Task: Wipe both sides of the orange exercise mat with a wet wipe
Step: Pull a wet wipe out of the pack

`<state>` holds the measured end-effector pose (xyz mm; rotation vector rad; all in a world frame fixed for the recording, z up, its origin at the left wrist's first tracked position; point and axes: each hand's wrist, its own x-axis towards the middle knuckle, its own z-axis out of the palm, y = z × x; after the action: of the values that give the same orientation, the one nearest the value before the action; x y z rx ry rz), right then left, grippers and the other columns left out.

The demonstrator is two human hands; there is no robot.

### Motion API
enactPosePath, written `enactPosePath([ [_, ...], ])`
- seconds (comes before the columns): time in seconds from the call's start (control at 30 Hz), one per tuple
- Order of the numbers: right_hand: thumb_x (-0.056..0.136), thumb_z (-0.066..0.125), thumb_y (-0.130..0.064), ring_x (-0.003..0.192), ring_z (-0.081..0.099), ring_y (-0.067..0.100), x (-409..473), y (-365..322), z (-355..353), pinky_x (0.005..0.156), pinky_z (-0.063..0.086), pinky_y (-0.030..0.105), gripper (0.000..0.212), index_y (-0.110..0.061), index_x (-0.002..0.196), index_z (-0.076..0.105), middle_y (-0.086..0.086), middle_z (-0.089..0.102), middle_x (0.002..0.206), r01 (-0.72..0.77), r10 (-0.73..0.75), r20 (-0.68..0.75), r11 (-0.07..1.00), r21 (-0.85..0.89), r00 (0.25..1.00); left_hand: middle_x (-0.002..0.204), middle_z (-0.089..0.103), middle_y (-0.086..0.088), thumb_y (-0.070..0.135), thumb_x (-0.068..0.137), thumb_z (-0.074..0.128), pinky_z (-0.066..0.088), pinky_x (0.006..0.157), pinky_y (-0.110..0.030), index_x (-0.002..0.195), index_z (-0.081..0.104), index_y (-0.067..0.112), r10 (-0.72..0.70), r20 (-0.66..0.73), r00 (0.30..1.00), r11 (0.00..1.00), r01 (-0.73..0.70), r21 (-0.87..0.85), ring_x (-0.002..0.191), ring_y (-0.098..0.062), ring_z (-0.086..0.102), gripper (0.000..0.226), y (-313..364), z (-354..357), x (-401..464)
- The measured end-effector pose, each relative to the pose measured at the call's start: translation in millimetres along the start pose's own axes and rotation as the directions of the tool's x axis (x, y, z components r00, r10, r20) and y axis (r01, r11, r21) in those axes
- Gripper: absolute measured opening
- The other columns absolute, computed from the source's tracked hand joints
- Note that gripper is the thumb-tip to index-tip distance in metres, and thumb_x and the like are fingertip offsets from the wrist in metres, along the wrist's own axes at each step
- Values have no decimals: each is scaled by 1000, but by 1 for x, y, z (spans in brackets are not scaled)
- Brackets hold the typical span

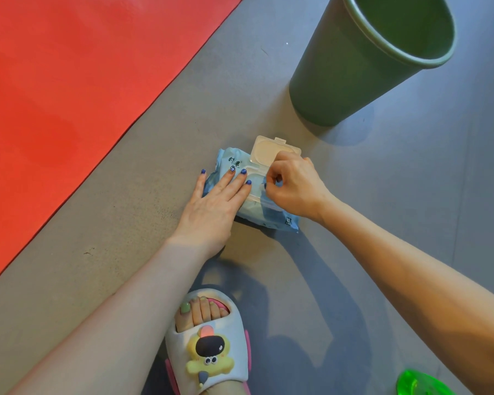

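Observation:
The orange exercise mat [69, 81] lies flat on the grey floor, filling the upper left. A blue pack of wet wipes [264, 213] lies on the floor in the middle, its white flip lid [271, 149] standing open. My left hand [214, 203] presses flat on the pack's left half with straight fingers. My right hand [294, 186] hovers over the pack's opening with fingers curled and pinched together at the dispenser slot; what they pinch is hidden by the hand.
A dark green waste bin [354, 72] stands on the floor just beyond the pack, to the upper right. My foot in a light slipper [208, 346] with a cartoon figure is at the bottom centre. A bright green object [419, 384] shows at the bottom right edge.

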<state>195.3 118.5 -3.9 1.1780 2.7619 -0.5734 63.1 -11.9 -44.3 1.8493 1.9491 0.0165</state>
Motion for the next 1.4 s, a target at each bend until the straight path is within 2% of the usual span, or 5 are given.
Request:
enactPosePath([
  [0.3, 85, 61, -8, 78, 49, 17, -19, 2, -42, 80, 46, 46, 15, -10, 71, 63, -6, 49, 81, -31, 57, -97, 967, 252, 994, 169, -15, 5, 3, 100, 36, -17, 120, -51, 161, -7, 23, 9, 15, 1000, 999, -10, 51, 155, -13, -15, 78, -2, -5, 1],
  [0.57, 84, 61, -8, 73, 45, 9, -51, -10, -79, 66, 39, 21, 10, -8, 75, 61, 3, 53, 84, 121, 33, -401, 928, 352, 915, 170, 1, 9, 8, 104, 36, -5, 125, -49, 160, 15, 25, 48, 12, 999, 993, -46, -108, 156, -10, -5, 63, -8, -12, 3],
  [0.87, 83, 65, -10, 80, 51, 14, -51, -30, -87, 73, 43, 50, 6, -10, 77, 64, 1, 56, 86, 230, -87, -484, 942, 244, 871, 154, 38, 16, 21, 85, 79, 10, 122, -39, 153, 38, 27, -83, -333, 939, 781, -146, -607, 152, -11, 21, 81, 7, -61, -1],
  [1.1, 87, 63, -27, 91, 55, 16, -27, -23, -70, 79, 32, 36, 13, -18, 93, 71, -2, 60, 97, 244, -151, -487, 961, 133, 860, 89, 75, -11, 10, 81, 60, 44, 101, -32, 81, 78, 20, -162, -533, 831, 765, -235, -600, 107, -27, 67, 21, -1, -72, -3],
  [1.4, 65, 82, -51, 139, 22, 28, -5, 28, -23, 107, 19, 43, 104, -19, 149, 31, 7, 24, 153, -24, -13, -170, 976, -216, 985, 89, 77, 1, 8, 84, 60, 40, 103, -18, 92, 81, 17, -148, -519, 842, 816, -192, -545, 92, -19, 65, 24, -14, -85, -13],
])
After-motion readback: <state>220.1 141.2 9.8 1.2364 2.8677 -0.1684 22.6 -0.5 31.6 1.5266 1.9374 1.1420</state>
